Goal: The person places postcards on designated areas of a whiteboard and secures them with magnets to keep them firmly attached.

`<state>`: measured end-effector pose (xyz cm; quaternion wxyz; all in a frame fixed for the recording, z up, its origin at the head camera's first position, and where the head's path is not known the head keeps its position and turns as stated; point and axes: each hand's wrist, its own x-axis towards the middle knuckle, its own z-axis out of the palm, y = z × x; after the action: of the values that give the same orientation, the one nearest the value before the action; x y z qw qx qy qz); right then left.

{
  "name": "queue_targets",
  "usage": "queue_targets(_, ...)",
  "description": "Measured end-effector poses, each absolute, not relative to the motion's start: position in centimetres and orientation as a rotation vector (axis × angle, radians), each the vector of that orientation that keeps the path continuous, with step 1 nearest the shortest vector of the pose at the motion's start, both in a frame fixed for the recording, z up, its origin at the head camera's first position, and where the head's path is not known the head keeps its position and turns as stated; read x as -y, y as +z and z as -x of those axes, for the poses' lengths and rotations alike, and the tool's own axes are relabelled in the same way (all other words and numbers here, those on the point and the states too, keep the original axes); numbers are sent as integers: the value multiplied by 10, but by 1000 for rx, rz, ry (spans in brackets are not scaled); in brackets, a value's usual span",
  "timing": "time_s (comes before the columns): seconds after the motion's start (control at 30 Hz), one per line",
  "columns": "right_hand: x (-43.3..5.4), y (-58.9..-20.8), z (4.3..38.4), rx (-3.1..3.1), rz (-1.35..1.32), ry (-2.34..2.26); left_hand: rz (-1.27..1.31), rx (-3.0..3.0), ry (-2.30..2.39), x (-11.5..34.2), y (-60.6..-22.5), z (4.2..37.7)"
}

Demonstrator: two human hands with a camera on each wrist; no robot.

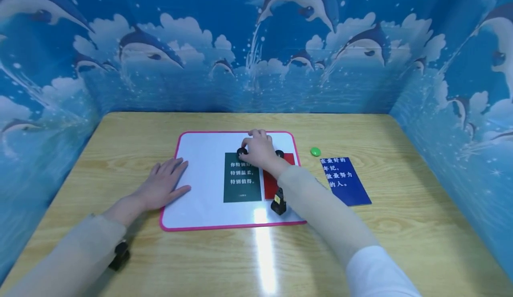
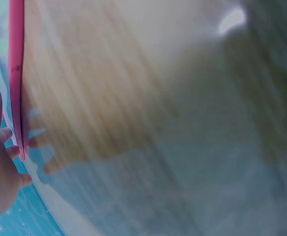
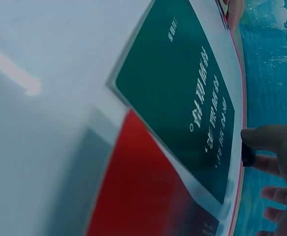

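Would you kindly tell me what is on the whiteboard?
A green card, a red card, a black magnet and the left hand. The right hand pinches another magnet. Whatever the right arm covers is hidden.

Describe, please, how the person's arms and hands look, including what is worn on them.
The left hand and right hand wear no gloves. Pale beige sleeves cover both forearms; above the right one, a white sleeve shows. A small black device sits beside the left cuff; another black device, with a pale yellow marking, beside the right.
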<state>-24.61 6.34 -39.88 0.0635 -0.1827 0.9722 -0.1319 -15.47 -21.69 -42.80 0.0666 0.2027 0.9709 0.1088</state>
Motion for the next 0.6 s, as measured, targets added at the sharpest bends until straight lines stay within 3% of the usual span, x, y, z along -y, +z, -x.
queue_targets(0.6,-62,-401,245,-2932,543,-366,-593,-2906,344,221,-435,158)
